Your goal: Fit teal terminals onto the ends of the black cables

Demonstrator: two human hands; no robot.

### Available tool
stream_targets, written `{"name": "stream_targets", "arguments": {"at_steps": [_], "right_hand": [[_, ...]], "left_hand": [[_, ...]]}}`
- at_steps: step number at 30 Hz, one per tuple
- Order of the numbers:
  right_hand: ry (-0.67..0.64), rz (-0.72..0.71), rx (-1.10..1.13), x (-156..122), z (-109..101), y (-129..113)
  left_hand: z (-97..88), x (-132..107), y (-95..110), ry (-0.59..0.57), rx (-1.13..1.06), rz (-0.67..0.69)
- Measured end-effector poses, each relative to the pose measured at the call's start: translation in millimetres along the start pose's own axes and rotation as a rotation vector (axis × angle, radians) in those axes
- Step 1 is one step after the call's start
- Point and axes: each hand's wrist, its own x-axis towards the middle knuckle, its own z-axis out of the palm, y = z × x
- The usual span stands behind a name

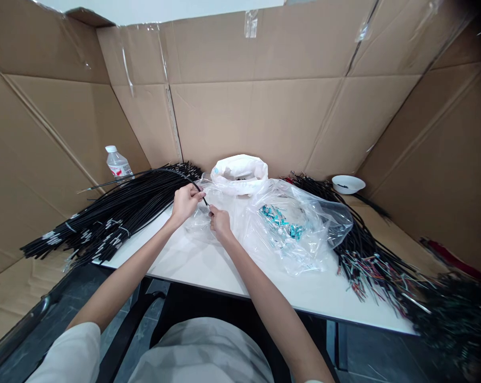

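Over the middle of the white table, my left hand (188, 201) pinches a black cable (204, 201) close to one end. The rest of that cable arcs back over the left bundle, its stripped far end sticking out to the left. Just to the right, my right hand (220, 221) has its fingers closed at the cable's tip; any small part inside them is hidden. Behind both hands sits a white bag (240, 183) with a rolled rim. Small teal pieces (282, 221) lie in a clear plastic bag (256, 239) right of my right hand.
A thick bundle of black cables (116, 213) covers the table's left side, with a plastic bottle (119, 164) behind. On the right lie more cables (360, 234) with coloured wire ends, near a white bowl (348, 184). Cardboard walls (256, 117) enclose the table (184, 260).
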Motion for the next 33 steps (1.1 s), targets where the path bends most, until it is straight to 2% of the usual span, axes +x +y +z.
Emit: {"name": "stream_targets", "arguments": {"at_steps": [8,16,23,33], "right_hand": [[0.003,0.118,0.045,1.4,3.4,3.6],[0.026,0.150,0.104,-1.3,6.6,5.1],[0.028,0.188,0.197,-4.3,9.5,3.6],[-0.022,0.365,0.402,-8.6,8.9,-5.0]], "left_hand": [[2.7,-0.4,-2.1,0.036,0.089,0.034],[-0.2,0.6,5.9,0.070,0.170,0.064],[3.0,-2.4,5.0,0.074,0.221,0.068],[3.9,-3.5,1.5,0.044,0.273,0.033]]}}
